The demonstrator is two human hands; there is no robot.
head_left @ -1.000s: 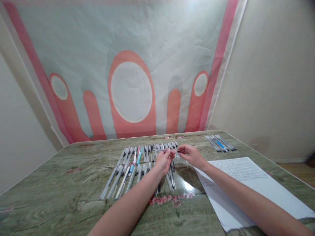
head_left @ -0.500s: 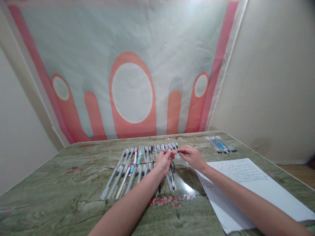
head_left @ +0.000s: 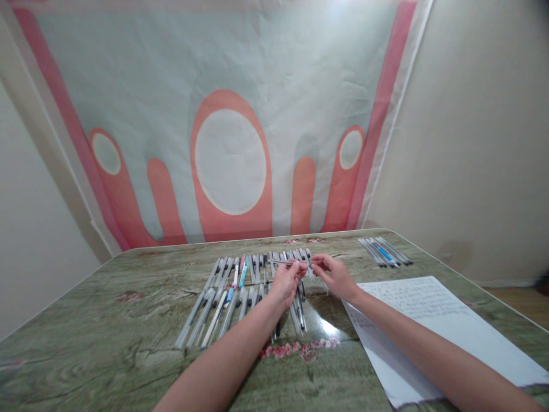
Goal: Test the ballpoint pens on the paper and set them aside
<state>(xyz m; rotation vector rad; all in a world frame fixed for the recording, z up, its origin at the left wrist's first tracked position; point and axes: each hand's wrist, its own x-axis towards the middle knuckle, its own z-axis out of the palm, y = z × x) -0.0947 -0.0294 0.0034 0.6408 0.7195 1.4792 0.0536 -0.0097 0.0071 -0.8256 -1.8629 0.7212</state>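
Just left of the sheet of paper [head_left: 472, 329], the left hand [head_left: 286, 281] grasps a slim pen [head_left: 278, 262] between thumb and fingers, raised roughly level. The right hand [head_left: 334, 273], off the paper's far-left corner, has its fingertips drawn together at the pen's right end; whether they grip it is too small to tell. Farther left of the paper lie a far row of pens [head_left: 218, 273] and a near row of pens [head_left: 195, 319], mostly clear-barrelled, with pink and turquoise ones among them; the left forearm hides part of the near row. Beyond the paper sits a separate group of pens [head_left: 370, 253], one of them blue. The right forearm crosses the paper, covering some of its handwritten lines, which are too blurred to read. Behind the table [head_left: 107, 320] hangs a printed backdrop [head_left: 231, 160].
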